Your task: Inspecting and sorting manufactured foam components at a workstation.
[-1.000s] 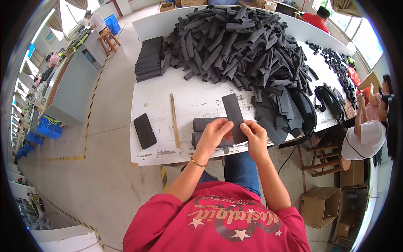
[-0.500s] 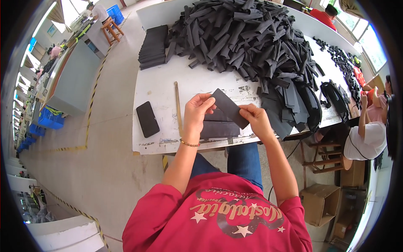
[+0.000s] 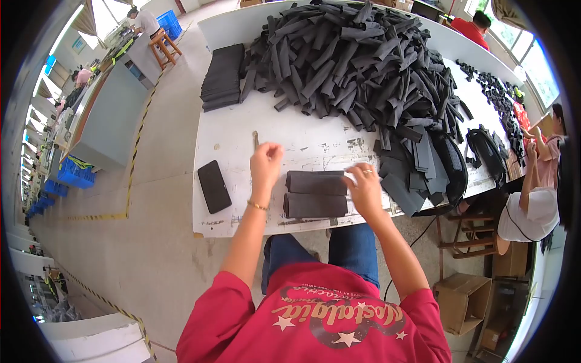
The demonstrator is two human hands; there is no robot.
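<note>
My left hand is raised over the table, left of two dark strips. Its fingers are curled together, and nothing shows in them. Beneath that hand and wrist lies a thin wooden stick, with just its far end visible. The upper black fabric strip and the lower black strip lie flat, one nearer me than the other. At the right end of the upper strip is my right hand, fingers bent and apart, thumb side by the strip's edge. How many layers each strip has, I cannot tell.
A large heap of rolled black pieces covers the table's far side. Beside it stands a neat black stack. Flat dark pieces lie to the right. A black phone rests at left. A person in white sits at right.
The dark strip stretched between my hands has left them, and two strips lie fully visible below. My left hand has moved left over the stick; my right hand has come down beside the upper strip.
</note>
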